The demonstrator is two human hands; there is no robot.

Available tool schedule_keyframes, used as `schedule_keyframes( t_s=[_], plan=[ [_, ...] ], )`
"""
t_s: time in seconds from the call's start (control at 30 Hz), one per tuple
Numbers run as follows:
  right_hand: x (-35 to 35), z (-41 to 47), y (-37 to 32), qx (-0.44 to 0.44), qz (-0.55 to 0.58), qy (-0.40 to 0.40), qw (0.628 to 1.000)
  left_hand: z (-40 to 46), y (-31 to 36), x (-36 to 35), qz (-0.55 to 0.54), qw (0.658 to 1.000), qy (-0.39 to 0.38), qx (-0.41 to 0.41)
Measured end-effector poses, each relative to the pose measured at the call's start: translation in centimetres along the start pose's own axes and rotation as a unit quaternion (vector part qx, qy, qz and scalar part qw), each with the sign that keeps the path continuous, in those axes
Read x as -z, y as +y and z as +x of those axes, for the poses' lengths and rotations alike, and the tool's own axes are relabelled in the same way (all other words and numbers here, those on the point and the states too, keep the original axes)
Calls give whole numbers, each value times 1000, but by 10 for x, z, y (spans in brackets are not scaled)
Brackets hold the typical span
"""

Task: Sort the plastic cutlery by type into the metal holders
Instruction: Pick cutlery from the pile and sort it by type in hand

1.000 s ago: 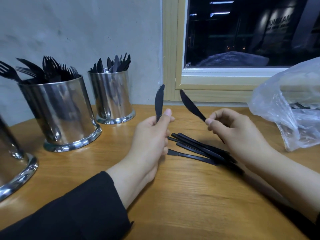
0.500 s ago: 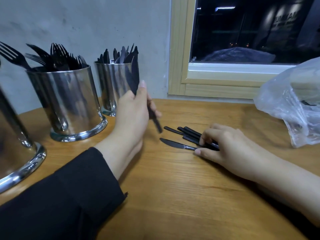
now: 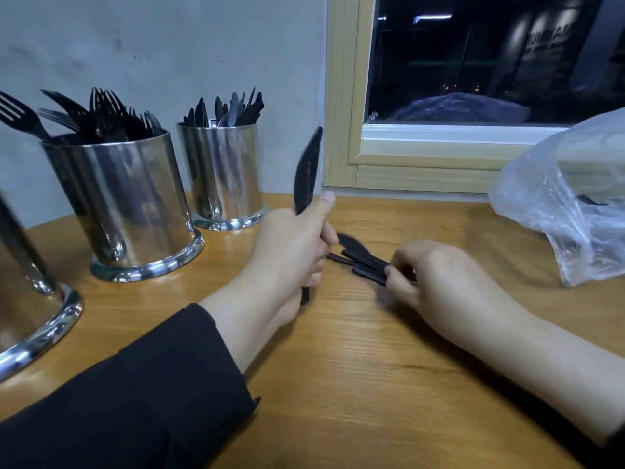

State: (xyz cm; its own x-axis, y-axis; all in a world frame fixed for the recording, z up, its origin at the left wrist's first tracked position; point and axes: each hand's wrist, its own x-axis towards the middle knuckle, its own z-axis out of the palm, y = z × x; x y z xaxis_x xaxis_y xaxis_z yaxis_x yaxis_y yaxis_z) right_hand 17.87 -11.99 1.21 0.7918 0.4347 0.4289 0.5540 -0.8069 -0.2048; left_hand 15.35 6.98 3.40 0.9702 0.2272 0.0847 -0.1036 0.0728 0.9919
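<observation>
Two hands, left hand (image 3: 291, 245) gripping knives (image 3: 306, 174) upright, right hand (image 3: 436, 275) pinching knife pile (image 3: 363, 260)

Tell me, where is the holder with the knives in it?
The knife holder stands at the back of the wooden table against the grey wall, left of the window frame, just right of and behind the larger fork holder.

I see a wooden table (image 3: 389, 384) with a warm, visible grain, pushed up against a grey plastered wall (image 3: 169, 45) — mottled and a bit scuffed. To the right sits a window (image 3: 490, 62) in a pale wooden frame (image 3: 341, 96); it is dark outside, with a few faint lights and reflected ceiling strips in the glass.
</observation>
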Motion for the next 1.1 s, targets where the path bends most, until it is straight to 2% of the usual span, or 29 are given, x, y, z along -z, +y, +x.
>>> schedule_keyframes(
  t_s=[0.1,0.23,0.3,0.37,0.43,0.5,0.57,0.63,0.77,0.9,0.97,1.03,1.07,1.1],
  plan=[
    [4,0,1,-2,98,91,991,-5,-5,-8,63,997,-33,31],
    [-1,-1,-8,73,93,87,989,-12,-10,-20,9,994,-106,7],
    [-1,0,-8,50,127,82,987,-8,-10,-22,16,998,-63,-20],
    [0,0,0,-17,124,52,991,1,-10,-15,62,996,17,-63],
    [-2,-1,10,-71,27,-35,996,10,-6,-2,105,986,70,-110],
    [-7,-2,14,-83,-65,-119,987,16,0,9,102,982,91,-127],
    [-10,0,15,-54,-59,-128,989,18,3,17,92,983,102,-122],
    [-8,2,14,18,-33,-117,992,22,1,21,131,977,106,-127],
    [-1,4,17,105,-32,-139,984,22,0,19,207,966,69,-138],
    [-3,4,25,123,-27,-129,983,16,-2,15,243,963,26,-116],
    [-6,4,28,95,-18,-81,992,13,-3,13,253,961,15,-110],
    [-3,4,28,40,11,11,999,12,-4,11,255,961,8,-104],
    [0,3,25,1,21,36,999,11,-4,10,255,962,4,-101],
    [2,2,20,-30,19,29,999,11,-5,9,257,961,2,-98]
  ],
)
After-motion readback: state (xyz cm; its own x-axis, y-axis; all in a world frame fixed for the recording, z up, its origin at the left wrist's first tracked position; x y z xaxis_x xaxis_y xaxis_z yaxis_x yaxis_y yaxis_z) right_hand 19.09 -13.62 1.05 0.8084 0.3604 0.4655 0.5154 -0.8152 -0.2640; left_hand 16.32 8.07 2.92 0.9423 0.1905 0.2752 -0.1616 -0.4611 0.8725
